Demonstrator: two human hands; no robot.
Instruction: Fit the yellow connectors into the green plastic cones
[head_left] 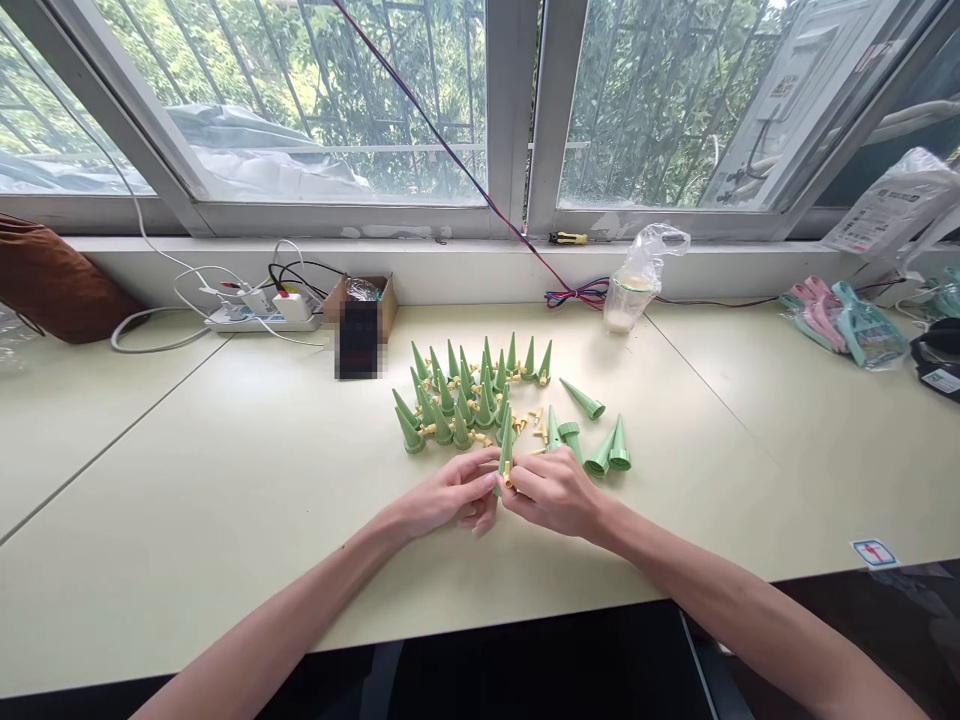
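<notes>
Near the table's front, my left hand (465, 490) is closed around the lower part of a green watering spike (505, 450), which points upward. My right hand (555, 490) pinches the small yellow valve (508, 474) at the side of that spike. Its fingers hide part of the joint. Behind my hands stand several green spikes with yellow valves (446, 400) in a cluster. Loose yellow valves (520, 424) lie just beyond my right hand. To its right are several green spikes without visible valves, one lying on its side (583, 398) and a pair upright (619, 445).
A power strip (262, 318) with cables and a small cardboard box (386, 305) stand at the back left. Along the back right are a plastic bag with a cup (631, 290) and bagged pink and teal items (847, 318). The table's front edge runs close below my forearms.
</notes>
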